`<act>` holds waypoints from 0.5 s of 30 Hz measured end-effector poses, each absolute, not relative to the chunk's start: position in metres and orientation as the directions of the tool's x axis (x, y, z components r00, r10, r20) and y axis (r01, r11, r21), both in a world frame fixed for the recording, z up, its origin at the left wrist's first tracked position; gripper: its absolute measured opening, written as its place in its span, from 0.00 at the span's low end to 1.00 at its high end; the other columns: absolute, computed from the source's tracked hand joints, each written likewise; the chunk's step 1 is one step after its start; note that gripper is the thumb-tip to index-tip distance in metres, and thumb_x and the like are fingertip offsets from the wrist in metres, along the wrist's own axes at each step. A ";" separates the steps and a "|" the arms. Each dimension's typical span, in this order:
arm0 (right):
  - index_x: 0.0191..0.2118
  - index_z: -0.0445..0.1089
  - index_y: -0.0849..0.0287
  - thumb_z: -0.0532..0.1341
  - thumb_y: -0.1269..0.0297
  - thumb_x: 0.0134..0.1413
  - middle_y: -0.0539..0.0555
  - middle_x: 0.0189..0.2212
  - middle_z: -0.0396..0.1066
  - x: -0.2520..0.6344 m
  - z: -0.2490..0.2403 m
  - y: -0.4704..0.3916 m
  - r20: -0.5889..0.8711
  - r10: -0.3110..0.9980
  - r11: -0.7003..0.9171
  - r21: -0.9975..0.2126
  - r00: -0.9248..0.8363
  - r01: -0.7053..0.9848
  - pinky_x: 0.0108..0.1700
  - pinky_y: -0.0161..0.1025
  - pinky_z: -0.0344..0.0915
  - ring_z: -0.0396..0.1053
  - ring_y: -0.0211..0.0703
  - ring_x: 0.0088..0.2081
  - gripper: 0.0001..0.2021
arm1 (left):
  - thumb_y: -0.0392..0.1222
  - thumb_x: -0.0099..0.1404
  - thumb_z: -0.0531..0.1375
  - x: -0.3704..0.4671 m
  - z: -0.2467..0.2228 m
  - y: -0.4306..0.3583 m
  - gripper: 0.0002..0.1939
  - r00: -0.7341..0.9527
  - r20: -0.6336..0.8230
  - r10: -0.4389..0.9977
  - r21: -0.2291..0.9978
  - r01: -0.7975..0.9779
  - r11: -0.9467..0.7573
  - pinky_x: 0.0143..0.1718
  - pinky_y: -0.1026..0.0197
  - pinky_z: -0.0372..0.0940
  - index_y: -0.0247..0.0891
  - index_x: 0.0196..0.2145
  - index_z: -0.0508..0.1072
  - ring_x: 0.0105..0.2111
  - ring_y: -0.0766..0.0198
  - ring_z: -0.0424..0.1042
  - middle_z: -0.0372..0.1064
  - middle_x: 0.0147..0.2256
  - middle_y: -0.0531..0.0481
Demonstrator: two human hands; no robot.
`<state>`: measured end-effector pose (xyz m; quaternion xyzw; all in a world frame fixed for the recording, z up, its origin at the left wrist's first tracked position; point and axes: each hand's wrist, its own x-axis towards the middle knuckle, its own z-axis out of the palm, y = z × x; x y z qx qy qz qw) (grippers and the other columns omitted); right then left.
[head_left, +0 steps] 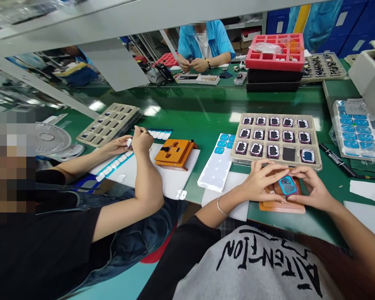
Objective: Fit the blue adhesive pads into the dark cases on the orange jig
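Observation:
My left hand [264, 181] and my right hand [315, 187] hold a smartwatch case [287, 186] between their fingers. A blue-edged film or cover lies on its face. My fingers grip it from both sides, thumbs at the near edge. Just beneath it is an orange fixture [281, 207], partly covered by my hands. Beyond my hands stands a beige compartment tray [318, 155] of similar watch cases. One front-row compartment shows a flat dark bottom, and the case in the front right corner has a dark screen. Left of the tray lies a white sheet [215, 171] with blue rounded-square stickers.
At the left a co-worker's hands [140, 141] handle a small white piece near another orange fixture [175, 152]. A black marker [337, 160] lies right of the tray. Bagged blue pieces [356, 129] sit further right. Red trays [275, 52] are stacked behind; another person sits opposite.

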<state>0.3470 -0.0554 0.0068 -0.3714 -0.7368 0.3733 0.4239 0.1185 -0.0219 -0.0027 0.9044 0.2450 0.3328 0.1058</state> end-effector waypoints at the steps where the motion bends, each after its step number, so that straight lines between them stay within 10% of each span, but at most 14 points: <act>1: 0.49 0.63 0.50 0.71 0.48 0.49 0.54 0.44 0.70 0.347 0.007 -0.055 0.344 0.864 0.438 -0.874 -0.368 0.211 0.48 0.43 0.75 0.74 0.49 0.47 0.26 | 0.71 0.58 0.61 0.118 -0.004 -0.021 0.42 0.633 0.574 0.519 0.354 0.380 -0.855 0.59 0.46 0.55 0.44 0.62 0.66 0.57 0.49 0.56 0.70 0.55 0.43; 15: 0.49 0.64 0.51 0.69 0.55 0.54 0.59 0.47 0.74 0.349 0.004 -0.052 0.397 0.880 0.453 -0.867 -0.262 0.208 0.49 0.48 0.74 0.74 0.53 0.50 0.20 | 0.58 0.64 0.63 0.116 -0.009 -0.018 0.17 0.660 0.554 0.507 0.255 0.445 -0.858 0.54 0.48 0.59 0.55 0.49 0.77 0.53 0.55 0.61 0.75 0.51 0.53</act>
